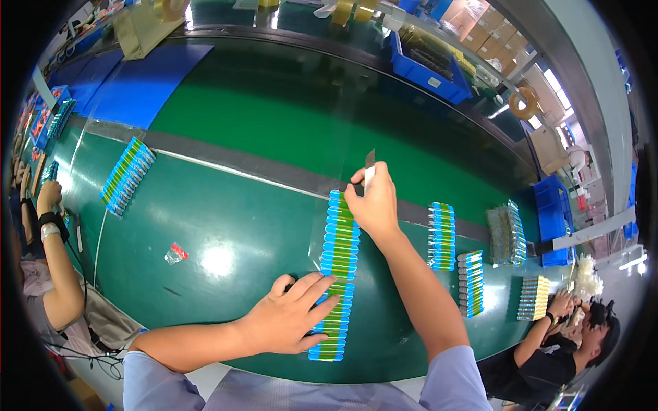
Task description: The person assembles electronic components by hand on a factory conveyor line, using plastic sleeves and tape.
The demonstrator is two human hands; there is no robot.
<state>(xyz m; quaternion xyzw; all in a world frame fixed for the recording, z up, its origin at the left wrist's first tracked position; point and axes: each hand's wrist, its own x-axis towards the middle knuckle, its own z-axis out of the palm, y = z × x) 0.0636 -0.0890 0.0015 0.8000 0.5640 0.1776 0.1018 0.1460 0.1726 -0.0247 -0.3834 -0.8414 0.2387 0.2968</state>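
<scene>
A long row of blue-and-green cylindrical battery cells (340, 240) lies on the green table in front of me, running away from my body. My left hand (291, 316) rests on the nearer part of the row, its fingers spread over the cells. In my right hand (375, 203), above the far end of the row, is a utility knife (370, 171). Its blade points up and away from the cells, and my fingers are closed round the handle. Clear film or tape shows faintly beside the row's left edge.
Other cell rows lie to the left (128, 177) and right (442, 236). A red-and-clear scrap (176, 253) is on the table (226, 288). Behind runs a green belt (274, 116) with a blue bin (428, 68) beyond. Co-workers' arms (62, 274) show at both sides.
</scene>
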